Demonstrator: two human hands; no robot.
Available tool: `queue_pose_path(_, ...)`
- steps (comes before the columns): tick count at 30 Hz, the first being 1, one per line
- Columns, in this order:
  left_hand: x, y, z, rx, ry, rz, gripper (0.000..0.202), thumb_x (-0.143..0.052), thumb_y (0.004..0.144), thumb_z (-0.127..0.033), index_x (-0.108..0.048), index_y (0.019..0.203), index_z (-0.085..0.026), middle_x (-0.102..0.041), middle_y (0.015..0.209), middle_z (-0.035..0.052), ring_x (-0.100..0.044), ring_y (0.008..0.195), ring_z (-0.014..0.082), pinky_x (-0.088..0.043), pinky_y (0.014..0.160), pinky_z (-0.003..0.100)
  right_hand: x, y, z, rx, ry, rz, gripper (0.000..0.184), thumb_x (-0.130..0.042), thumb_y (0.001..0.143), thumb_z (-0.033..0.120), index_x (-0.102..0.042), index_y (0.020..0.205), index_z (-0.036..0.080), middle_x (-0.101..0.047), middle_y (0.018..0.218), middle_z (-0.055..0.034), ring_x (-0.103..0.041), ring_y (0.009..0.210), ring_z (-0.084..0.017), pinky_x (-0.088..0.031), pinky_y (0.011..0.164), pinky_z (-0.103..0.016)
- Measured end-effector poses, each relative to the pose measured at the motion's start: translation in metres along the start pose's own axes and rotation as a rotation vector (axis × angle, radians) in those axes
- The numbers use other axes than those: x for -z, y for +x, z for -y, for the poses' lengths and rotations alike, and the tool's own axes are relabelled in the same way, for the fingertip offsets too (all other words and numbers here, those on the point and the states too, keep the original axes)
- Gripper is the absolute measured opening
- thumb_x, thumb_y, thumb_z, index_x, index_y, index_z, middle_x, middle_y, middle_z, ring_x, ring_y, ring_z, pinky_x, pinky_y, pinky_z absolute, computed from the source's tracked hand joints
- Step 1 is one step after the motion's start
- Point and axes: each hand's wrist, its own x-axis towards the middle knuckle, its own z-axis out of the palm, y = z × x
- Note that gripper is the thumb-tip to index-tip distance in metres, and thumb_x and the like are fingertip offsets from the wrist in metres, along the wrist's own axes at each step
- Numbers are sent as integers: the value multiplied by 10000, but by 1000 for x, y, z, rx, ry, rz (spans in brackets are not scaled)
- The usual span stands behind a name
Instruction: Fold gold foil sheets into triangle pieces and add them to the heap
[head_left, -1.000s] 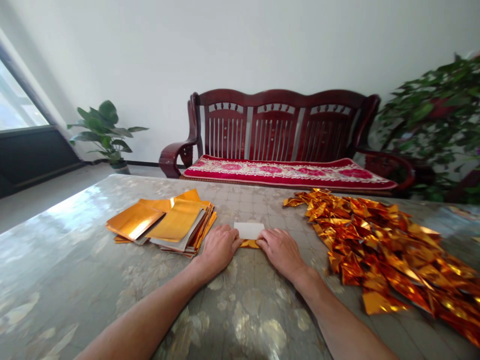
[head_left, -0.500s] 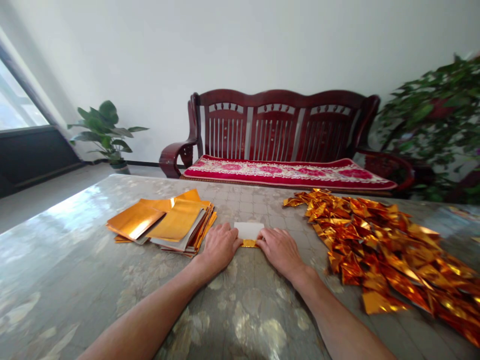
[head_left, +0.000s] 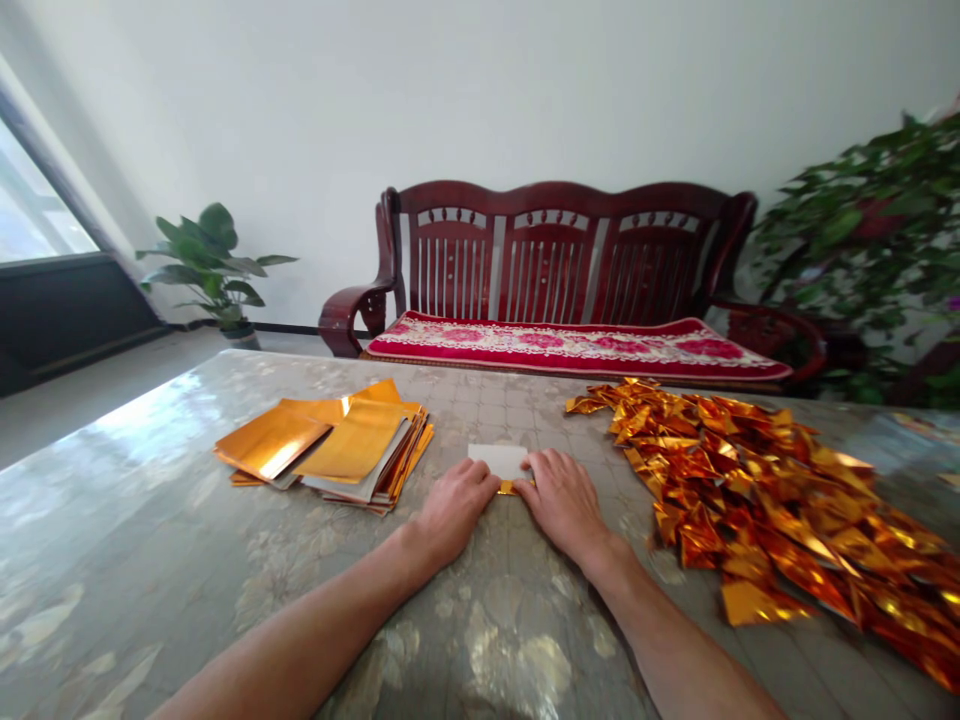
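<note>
A sheet of gold foil paper lies white side up on the table between my hands, its near edge folded over into a narrow gold strip. My left hand presses on the left end of that strip with its fingers closed together. At the right end, my right hand pinches the fold between thumb and fingers. Left of my hands is a loose stack of gold foil paper, some sheets showing pale undersides. To the right spreads a large heap of folded gold foil pieces.
The patterned table reaches under everything. Beyond its far edge stands a dark red wooden bench with a red floral cover. A potted plant is at the back left, and leafy greenery at the right.
My left hand has slid a little to the right along the folded strip, so less gold shows between my hands. My right hand has barely shifted.
</note>
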Motion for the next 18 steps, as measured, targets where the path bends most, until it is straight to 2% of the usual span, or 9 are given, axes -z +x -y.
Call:
queue_pose_path(5,-4,-5,-12,-49,130,69,154,-492,955,-153,-610,1055,-158,-618,1038,82,-550,982,240,-494,871,349,-5,-3,12,-54,-63,0,266,-528,935,248,-578,1191,195,-601,1203,-107,-494,1108,-268,-367,944,-389)
queue_pose_path(10,-5,-8,-20,-49,174,65,199,-516,932,-127,-593,1115,-134,-623,1063,88,-570,982,245,-513,879,363,-12,0,23,-82,-78,22,516,-496,959,390,-448,1416,154,-475,1441,-146,-353,1329,-318,-260,1103,-464)
queue_pose_path(14,-5,-14,-27,4,236,65,237,-521,913,-92,-594,1137,-121,-621,1068,103,-591,975,246,-534,837,360,-13,2,20,-130,-77,108,528,-444,976,412,-432,1452,183,-436,1498,-122,-300,1390,-319,-224,1134,-485)
queue_pose_path(18,-4,-20,-31,83,327,82,239,-516,889,-48,-608,1104,-100,-619,1024,125,-606,960,247,-537,783,343,-12,0,9,-161,-90,136,510,-411,984,374,-428,1463,201,-415,1522,-100,-272,1411,-320,-202,1148,-498)
